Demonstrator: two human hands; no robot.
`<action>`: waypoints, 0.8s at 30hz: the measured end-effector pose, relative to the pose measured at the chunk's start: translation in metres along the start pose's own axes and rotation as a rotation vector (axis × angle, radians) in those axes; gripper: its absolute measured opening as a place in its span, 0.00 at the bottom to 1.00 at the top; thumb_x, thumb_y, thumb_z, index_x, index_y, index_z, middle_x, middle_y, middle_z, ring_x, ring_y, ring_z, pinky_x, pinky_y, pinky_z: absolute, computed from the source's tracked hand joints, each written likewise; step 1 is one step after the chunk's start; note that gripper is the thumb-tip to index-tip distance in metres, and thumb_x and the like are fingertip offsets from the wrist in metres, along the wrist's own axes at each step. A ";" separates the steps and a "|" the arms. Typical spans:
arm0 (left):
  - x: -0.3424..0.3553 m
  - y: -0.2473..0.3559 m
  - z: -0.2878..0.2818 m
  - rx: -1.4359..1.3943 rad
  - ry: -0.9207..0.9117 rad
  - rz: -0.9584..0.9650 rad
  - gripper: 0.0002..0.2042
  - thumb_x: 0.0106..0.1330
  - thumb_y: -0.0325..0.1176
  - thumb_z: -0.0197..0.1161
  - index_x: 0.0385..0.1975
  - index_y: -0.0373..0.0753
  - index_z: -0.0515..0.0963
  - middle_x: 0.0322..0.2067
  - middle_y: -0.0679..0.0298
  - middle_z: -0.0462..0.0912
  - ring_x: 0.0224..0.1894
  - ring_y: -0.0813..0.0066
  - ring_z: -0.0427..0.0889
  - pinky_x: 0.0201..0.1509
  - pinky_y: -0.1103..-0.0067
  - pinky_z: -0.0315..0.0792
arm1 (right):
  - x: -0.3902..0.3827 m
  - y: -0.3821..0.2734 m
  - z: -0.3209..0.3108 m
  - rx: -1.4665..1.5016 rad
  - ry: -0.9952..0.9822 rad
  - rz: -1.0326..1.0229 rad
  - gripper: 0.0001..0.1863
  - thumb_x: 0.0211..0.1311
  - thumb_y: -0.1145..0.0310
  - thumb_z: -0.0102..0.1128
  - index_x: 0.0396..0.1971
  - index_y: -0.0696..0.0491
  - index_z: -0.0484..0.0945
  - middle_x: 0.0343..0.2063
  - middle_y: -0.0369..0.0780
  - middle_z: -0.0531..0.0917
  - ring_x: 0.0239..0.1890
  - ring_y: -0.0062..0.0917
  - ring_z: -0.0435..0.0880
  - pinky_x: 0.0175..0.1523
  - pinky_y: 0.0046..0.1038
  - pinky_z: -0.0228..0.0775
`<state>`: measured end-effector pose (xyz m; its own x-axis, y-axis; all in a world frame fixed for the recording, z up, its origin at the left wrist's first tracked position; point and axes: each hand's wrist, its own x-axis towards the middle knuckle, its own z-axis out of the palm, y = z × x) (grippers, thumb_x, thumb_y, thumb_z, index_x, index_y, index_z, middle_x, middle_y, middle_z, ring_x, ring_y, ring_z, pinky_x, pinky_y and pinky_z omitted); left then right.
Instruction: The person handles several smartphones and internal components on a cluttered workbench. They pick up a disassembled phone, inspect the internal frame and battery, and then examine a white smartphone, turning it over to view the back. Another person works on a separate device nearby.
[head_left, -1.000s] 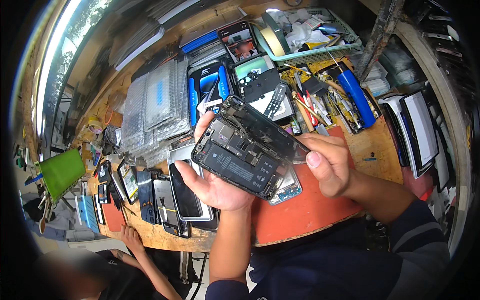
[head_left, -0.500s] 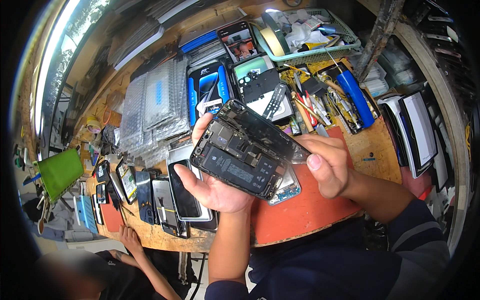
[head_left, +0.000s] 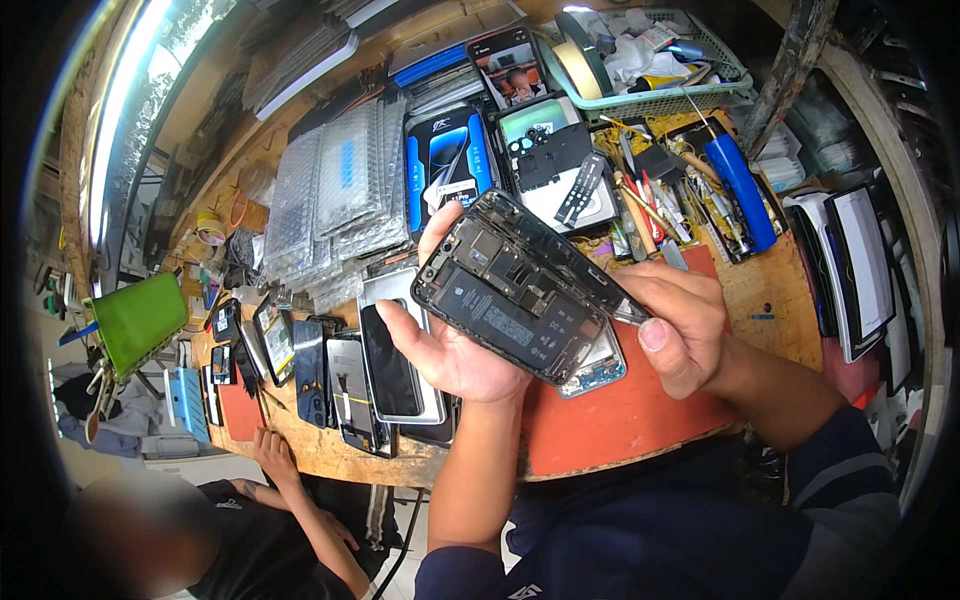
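An opened smartphone lies in my left hand, inner side up, with its black battery and circuit parts bared. My left palm supports it from below; fingertips show past its far edge and the thumb is held apart from it. With my right hand I pinch the near corner of its dark screen panel between thumb and fingers. The panel stands tilted along the right side of the phone body. Partly hidden beneath the phone, another opened device with a blue-edged board rests on a red mat.
Several phones and screens line the bench's left side. Bubble-wrap sleeves and a blue-black box lie behind. Tools, a blue cylindrical tool and a green basket stand far right. Another person's hand rests at the left edge.
The screen panel has tilted and now shows more edge-on beside the phone body. The whole view has shifted, so the bench appears farther right. Both hands keep their hold.
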<state>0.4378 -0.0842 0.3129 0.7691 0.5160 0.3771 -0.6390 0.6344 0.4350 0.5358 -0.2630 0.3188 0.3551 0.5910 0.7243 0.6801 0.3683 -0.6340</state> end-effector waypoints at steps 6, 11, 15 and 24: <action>0.000 -0.002 -0.005 -0.021 -0.007 -0.005 0.46 0.75 0.71 0.36 0.74 0.30 0.57 0.61 0.47 0.78 0.61 0.56 0.80 0.65 0.61 0.76 | 0.000 0.000 0.000 -0.008 0.004 -0.010 0.23 0.69 0.67 0.50 0.48 0.75 0.79 0.33 0.55 0.84 0.31 0.37 0.86 0.37 0.33 0.79; 0.001 -0.002 -0.006 -0.027 -0.012 -0.007 0.46 0.75 0.71 0.36 0.73 0.30 0.57 0.61 0.47 0.77 0.61 0.56 0.80 0.65 0.61 0.75 | -0.001 0.001 0.000 0.009 0.009 -0.010 0.23 0.70 0.66 0.50 0.48 0.75 0.79 0.33 0.55 0.85 0.31 0.37 0.86 0.37 0.33 0.79; 0.002 -0.002 -0.005 -0.017 0.001 -0.004 0.46 0.75 0.71 0.36 0.73 0.30 0.58 0.60 0.48 0.78 0.60 0.57 0.80 0.65 0.63 0.76 | -0.001 0.002 0.000 -0.007 0.001 -0.033 0.23 0.70 0.67 0.50 0.48 0.76 0.78 0.34 0.55 0.85 0.31 0.38 0.86 0.38 0.33 0.79; 0.000 -0.001 -0.002 0.042 0.027 -0.001 0.46 0.74 0.71 0.37 0.72 0.30 0.60 0.58 0.50 0.79 0.58 0.59 0.81 0.63 0.65 0.76 | -0.001 0.000 0.000 -0.006 0.006 -0.017 0.24 0.70 0.67 0.49 0.49 0.76 0.78 0.35 0.56 0.85 0.33 0.39 0.87 0.39 0.34 0.80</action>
<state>0.4387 -0.0835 0.3115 0.7693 0.5312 0.3550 -0.6381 0.6104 0.4694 0.5356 -0.2639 0.3181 0.3476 0.5806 0.7363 0.6900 0.3733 -0.6201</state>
